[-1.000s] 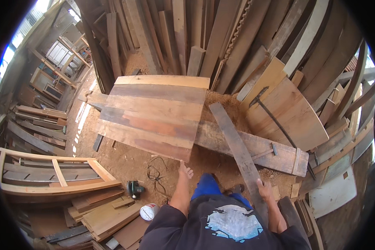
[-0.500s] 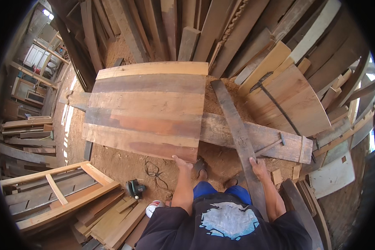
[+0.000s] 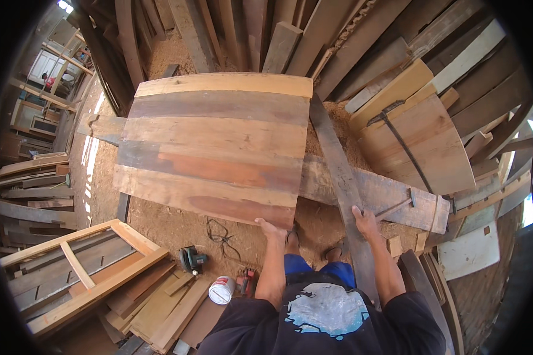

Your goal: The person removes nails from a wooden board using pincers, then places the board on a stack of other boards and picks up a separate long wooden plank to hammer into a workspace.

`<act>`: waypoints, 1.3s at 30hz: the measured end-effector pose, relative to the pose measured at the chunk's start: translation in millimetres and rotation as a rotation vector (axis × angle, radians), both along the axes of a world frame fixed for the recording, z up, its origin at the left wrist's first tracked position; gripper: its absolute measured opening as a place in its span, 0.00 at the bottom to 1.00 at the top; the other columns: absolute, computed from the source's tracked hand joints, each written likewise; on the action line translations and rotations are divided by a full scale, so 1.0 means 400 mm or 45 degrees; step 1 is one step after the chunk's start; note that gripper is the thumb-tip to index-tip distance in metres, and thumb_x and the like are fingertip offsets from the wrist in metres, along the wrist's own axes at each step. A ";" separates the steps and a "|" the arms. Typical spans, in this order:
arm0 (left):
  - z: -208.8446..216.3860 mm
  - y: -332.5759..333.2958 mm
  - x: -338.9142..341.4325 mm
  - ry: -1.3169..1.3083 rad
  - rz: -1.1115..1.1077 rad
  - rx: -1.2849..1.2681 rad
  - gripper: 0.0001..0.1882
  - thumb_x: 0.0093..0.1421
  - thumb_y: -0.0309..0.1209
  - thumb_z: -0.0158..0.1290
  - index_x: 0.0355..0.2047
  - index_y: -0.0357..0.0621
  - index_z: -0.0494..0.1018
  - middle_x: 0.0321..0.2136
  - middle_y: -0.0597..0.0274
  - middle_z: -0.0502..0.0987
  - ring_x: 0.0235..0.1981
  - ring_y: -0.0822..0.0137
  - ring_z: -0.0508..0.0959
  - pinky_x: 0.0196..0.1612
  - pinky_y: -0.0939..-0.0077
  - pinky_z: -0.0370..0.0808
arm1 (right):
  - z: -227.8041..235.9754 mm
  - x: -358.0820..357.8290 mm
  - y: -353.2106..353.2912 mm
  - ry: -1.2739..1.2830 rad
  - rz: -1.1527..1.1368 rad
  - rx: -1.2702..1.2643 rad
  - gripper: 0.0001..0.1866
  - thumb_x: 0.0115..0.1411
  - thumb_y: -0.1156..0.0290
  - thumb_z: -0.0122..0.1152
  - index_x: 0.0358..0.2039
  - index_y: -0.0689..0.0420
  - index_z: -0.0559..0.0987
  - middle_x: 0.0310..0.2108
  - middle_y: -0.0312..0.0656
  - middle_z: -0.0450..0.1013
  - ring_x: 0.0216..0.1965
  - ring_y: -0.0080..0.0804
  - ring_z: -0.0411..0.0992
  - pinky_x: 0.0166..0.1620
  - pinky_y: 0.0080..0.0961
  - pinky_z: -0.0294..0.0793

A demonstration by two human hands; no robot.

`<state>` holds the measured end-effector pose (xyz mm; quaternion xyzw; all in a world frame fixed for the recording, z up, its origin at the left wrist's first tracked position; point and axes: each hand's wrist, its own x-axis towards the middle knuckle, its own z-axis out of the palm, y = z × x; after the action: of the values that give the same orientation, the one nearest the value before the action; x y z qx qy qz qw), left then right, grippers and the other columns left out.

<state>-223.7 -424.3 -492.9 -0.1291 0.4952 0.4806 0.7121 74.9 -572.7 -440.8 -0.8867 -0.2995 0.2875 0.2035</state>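
A broad wooden panel (image 3: 213,145) of light, brown and reddish strips lies in front of me on supports. My left hand (image 3: 270,229) grips its near right corner, thumb on top and the other fingers hidden beneath. My right hand (image 3: 366,223) is closed round the edge of a long dark plank (image 3: 336,157), which slants from beside the panel's far right corner back toward my body. Under both runs a worn, thick board (image 3: 376,190). On that board, just right of my right hand, rests a hammer (image 3: 397,205).
Rows of boards (image 3: 237,35) lean at the back. At right a bar clamp (image 3: 405,142) lies across another panel (image 3: 432,148). Front left hold a wooden frame (image 3: 71,260), a green power tool (image 3: 191,259), its cord (image 3: 220,236) and a white bucket (image 3: 221,290). Sawdust covers the ground.
The panel's right end has come closer to the dark plank, with my left hand moving right along with it. My right hand keeps its hold on the plank. The view has shifted slightly.
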 end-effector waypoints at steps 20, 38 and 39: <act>0.133 -0.031 -0.080 0.093 -0.120 0.156 0.48 0.63 0.73 0.31 0.69 0.49 0.57 0.67 0.55 0.63 0.67 0.47 0.63 0.68 0.43 0.60 | -0.068 -0.234 0.294 0.154 -0.008 0.054 0.38 0.66 0.40 0.53 0.36 0.73 0.78 0.39 0.72 0.75 0.46 0.71 0.73 0.50 0.55 0.72; 0.235 -0.026 -0.098 0.106 -0.090 0.088 0.40 0.71 0.63 0.25 0.70 0.48 0.55 0.69 0.55 0.60 0.69 0.50 0.60 0.72 0.47 0.54 | -0.202 -0.468 0.398 0.325 -0.187 0.407 0.19 0.65 0.59 0.56 0.37 0.67 0.71 0.32 0.68 0.75 0.38 0.70 0.74 0.40 0.54 0.70; 0.229 -0.029 -0.099 0.119 -0.096 0.121 0.39 0.71 0.63 0.28 0.70 0.48 0.56 0.69 0.55 0.61 0.69 0.50 0.60 0.71 0.47 0.54 | -0.213 -0.474 0.388 0.362 -0.189 0.485 0.18 0.65 0.61 0.57 0.37 0.66 0.69 0.30 0.65 0.75 0.35 0.69 0.74 0.38 0.52 0.70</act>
<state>-263.5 -435.9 -401.4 -0.0539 0.5089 0.4820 0.7112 -114.6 -417.4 -526.0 -0.8026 -0.2507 0.3319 0.4277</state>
